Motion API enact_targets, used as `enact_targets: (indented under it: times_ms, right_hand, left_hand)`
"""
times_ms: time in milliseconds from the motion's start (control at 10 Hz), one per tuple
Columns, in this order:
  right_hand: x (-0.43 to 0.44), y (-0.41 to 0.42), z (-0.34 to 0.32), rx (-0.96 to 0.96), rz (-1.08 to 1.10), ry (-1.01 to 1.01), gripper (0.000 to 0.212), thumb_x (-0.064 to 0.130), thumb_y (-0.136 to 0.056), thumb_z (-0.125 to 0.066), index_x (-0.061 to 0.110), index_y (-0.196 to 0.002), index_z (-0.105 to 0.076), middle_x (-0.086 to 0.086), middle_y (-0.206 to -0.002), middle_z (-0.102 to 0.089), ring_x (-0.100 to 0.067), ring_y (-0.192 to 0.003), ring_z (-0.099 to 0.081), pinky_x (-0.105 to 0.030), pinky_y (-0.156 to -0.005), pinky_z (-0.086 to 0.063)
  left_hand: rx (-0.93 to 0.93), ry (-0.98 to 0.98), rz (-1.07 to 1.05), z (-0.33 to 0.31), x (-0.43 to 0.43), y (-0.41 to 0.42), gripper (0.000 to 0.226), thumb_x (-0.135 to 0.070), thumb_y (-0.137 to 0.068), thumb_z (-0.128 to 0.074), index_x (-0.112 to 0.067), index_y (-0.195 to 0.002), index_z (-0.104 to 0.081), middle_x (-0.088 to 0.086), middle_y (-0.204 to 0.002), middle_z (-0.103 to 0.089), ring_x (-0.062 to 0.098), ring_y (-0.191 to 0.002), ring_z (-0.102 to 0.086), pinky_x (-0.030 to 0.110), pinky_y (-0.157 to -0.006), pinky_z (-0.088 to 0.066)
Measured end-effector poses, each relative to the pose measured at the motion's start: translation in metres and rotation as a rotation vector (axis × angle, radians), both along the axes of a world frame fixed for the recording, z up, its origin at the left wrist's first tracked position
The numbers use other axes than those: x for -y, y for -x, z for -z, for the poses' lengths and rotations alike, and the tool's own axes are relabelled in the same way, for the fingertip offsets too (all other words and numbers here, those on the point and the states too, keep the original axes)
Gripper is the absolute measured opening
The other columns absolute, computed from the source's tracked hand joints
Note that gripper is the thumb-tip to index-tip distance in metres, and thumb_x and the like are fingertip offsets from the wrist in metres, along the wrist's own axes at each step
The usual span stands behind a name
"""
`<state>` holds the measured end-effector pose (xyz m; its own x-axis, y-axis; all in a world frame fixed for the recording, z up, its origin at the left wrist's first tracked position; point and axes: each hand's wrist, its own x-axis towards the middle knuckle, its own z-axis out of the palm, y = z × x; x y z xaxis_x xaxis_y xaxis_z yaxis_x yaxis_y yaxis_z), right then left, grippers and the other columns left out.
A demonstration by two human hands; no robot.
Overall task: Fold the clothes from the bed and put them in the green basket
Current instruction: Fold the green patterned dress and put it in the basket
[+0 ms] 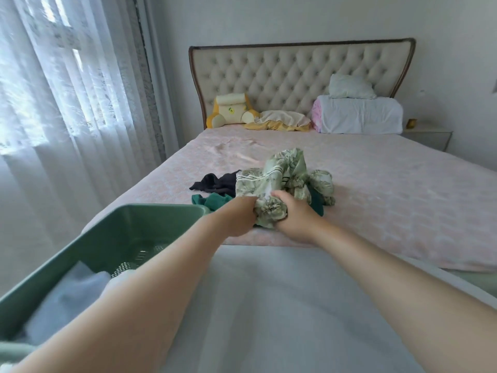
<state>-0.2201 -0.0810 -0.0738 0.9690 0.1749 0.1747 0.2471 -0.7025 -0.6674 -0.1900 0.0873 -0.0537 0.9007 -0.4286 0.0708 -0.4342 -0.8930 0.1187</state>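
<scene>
Green perforated plastic basket stands at the bed's left foot corner, with pale folded cloth inside it. On the pink textured bed cover, near the foot edge, lie a crumpled black garment and a dark green garment. The left hand and right hand both clutch one bunched end of a silky pale-green leaf-print garment there; rumpled, its length runs from the hands toward the tufted headboard.
</scene>
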Motion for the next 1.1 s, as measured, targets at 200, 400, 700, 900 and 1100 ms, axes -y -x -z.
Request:
enact_targets:
  times_ms: [200,400,700,900,1100]
  right_hand:
    - [-0.005,0.105,0.011,-0.112,-0.069,0.156,0.025,0.025,-0.092,-0.062,0.032,-0.068,-0.057,0.012,-0.08,-0.064,-0.013,-0.081,-0.059,-0.018,-0.061,-0.041]
    - [-0.003,0.18,0.044,-0.245,-0.104,0.22,0.014,0.031,-0.087,-0.071,0.03,-0.077,-0.061,0.01,-0.088,-0.066,-0.012,-0.088,-0.063,-0.019,-0.067,-0.044]
    - [0.009,0.212,0.074,-0.578,-0.233,-0.138,0.032,0.055,-0.091,-0.055,0.032,-0.106,-0.072,0.008,-0.111,-0.071,-0.006,-0.093,-0.065,-0.022,-0.081,-0.048]
    - [0.035,0.184,0.09,-0.136,0.063,0.435,0.05,0.006,-0.089,-0.048,0.037,-0.125,-0.063,0.007,-0.141,-0.053,-0.019,-0.121,-0.057,-0.039,-0.104,-0.045]
    - [0.039,0.176,0.102,-0.216,0.037,0.745,0.046,0.024,-0.093,-0.062,0.031,-0.139,-0.056,0.0,-0.142,-0.052,-0.025,-0.133,-0.048,-0.041,-0.112,-0.03]
  left_hand:
    - [-0.149,0.132,0.011,0.029,-0.007,0.105,0.027,-0.014,-0.102,-0.043,-0.008,-0.122,-0.059,0.002,-0.1,-0.054,0.017,-0.092,-0.05,0.026,-0.08,-0.038]
    - [-0.344,0.118,0.126,0.063,-0.022,0.163,0.022,-0.02,-0.099,-0.05,-0.015,-0.116,-0.063,-0.004,-0.098,-0.056,0.014,-0.09,-0.052,0.027,-0.083,-0.042]
    - [-0.64,-0.091,0.091,0.077,-0.043,0.192,0.056,0.01,-0.081,-0.032,-0.021,-0.105,-0.072,-0.001,-0.106,-0.07,0.02,-0.09,-0.058,0.026,-0.075,-0.043]
    - [-0.331,0.233,-0.021,0.081,-0.03,0.178,0.053,0.008,-0.088,-0.036,-0.03,-0.095,-0.072,-0.009,-0.115,-0.065,0.012,-0.099,-0.061,0.03,-0.087,-0.053]
    - [-0.274,0.006,0.085,0.116,-0.014,0.178,0.04,-0.041,-0.102,-0.047,-0.048,-0.141,-0.046,-0.002,-0.159,-0.026,0.027,-0.144,-0.028,0.048,-0.117,-0.029]
